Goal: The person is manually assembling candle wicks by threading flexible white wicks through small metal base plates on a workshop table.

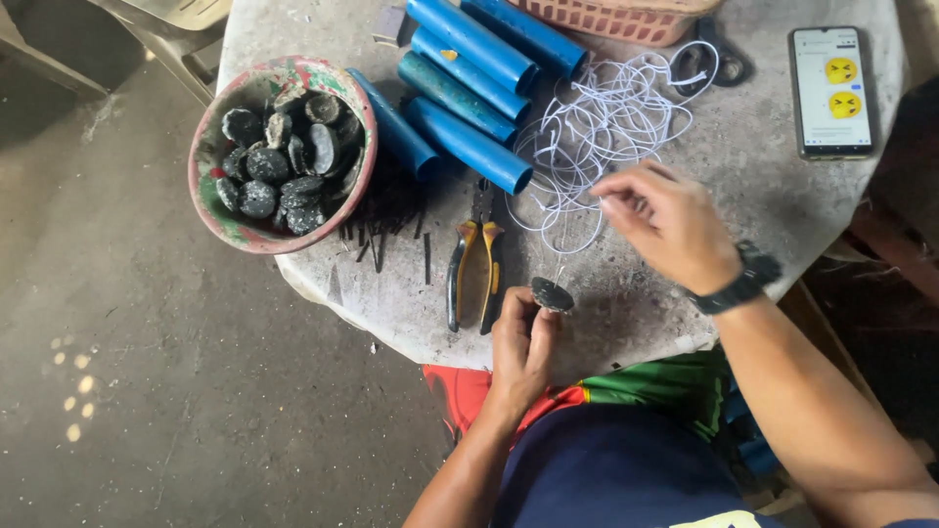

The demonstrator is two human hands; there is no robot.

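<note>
My left hand (523, 342) pinches a small dark round disc (553, 294) at the near edge of a round grey table (763, 196). My right hand (665, 223), with a black watch on its wrist, hovers above and to the right, fingertips closed on a thin white string (587, 147) that runs down toward the disc. The rest of the string lies in a loose tangle on the table behind my right hand.
Yellow-handled pliers (476, 274) lie left of the disc, beside scattered dark nails (386, 220). A worn bowl (210, 186) of dark discs sits at the table's left edge. Several blue pipe pieces (469, 93), a woven basket (616, 20), scissors (724, 64) and a phone (830, 91) lie further back.
</note>
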